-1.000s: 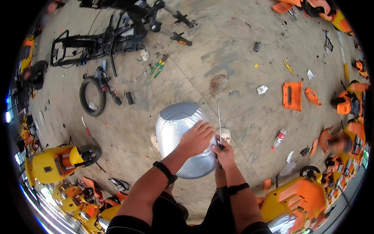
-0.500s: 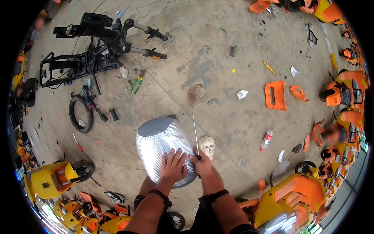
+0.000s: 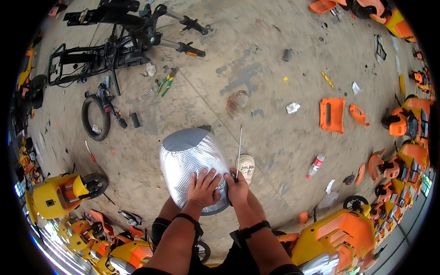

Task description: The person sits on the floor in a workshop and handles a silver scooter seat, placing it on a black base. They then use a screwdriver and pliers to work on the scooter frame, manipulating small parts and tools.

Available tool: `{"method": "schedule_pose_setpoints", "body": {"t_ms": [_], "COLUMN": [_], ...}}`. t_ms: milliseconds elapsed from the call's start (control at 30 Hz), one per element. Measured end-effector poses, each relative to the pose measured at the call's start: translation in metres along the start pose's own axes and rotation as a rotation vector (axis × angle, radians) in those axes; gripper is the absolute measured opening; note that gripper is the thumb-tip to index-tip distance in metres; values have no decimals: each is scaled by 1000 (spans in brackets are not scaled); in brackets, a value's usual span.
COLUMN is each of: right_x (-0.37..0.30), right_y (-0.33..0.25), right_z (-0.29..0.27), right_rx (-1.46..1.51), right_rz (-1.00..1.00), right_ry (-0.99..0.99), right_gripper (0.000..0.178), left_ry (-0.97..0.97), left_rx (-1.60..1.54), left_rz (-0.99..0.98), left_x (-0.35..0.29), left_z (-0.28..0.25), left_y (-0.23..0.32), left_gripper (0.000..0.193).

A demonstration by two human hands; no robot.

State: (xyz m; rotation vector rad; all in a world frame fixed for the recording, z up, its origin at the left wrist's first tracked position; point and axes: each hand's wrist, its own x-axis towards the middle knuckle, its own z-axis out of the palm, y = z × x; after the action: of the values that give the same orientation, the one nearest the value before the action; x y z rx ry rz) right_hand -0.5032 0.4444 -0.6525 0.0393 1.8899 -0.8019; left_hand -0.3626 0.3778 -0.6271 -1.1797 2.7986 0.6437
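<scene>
A rounded, seat-shaped thing in a quilted silver cover [image 3: 188, 160], grey at its far end, lies in front of me between my knees. My left hand [image 3: 204, 188] rests flat on top of it, fingers stretched out. At its right edge, my right hand [image 3: 238, 189] is closed round the dark handle of a long thin screwdriver [image 3: 239, 146]. The shaft points away from me, nearly straight ahead, above the floor. Most of the handle is hidden in the fingers. Just right of the shaft is a beige shoe [image 3: 246, 167].
A black scooter frame [image 3: 82, 59], a tire [image 3: 86, 123] and green-yellow pliers [image 3: 166, 82] lie at the far left. Rightward are a plastic bottle [image 3: 316, 166] and an orange panel [image 3: 332, 115]. Yellow-orange scooters [image 3: 330, 238] stand near right and near left [image 3: 57, 196].
My view has shifted a little, so the floor items sit higher and farther right. The screwdriver's tip has swung to the right. Both hands stay at the silver-covered thing.
</scene>
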Motion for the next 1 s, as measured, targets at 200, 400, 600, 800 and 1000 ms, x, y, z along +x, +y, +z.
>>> {"method": "schedule_pose_setpoints", "body": {"t_ms": [200,400,600,800,1000], "right_x": [-3,-12,-17,-20,-53], "right_y": [-18,-55,-68,-76,-132], "right_z": [-1,2,15,22,25], "right_rx": [-211,-333,-469,-641,-860], "right_rz": [36,14,30,85,106], "right_ry": [15,48,79,73,202], "right_gripper": [44,37,35,35,43], "left_ry": [-34,4,9,-64,-109], "left_rx": [21,49,57,-55,-163], "left_rz": [2,30,37,14,-2], "left_x": [-1,-1,-5,8,12], "left_z": [3,2,10,-12,-42], "left_y": [2,0,-11,-6,0], "left_gripper": [51,51,56,54,55]}}
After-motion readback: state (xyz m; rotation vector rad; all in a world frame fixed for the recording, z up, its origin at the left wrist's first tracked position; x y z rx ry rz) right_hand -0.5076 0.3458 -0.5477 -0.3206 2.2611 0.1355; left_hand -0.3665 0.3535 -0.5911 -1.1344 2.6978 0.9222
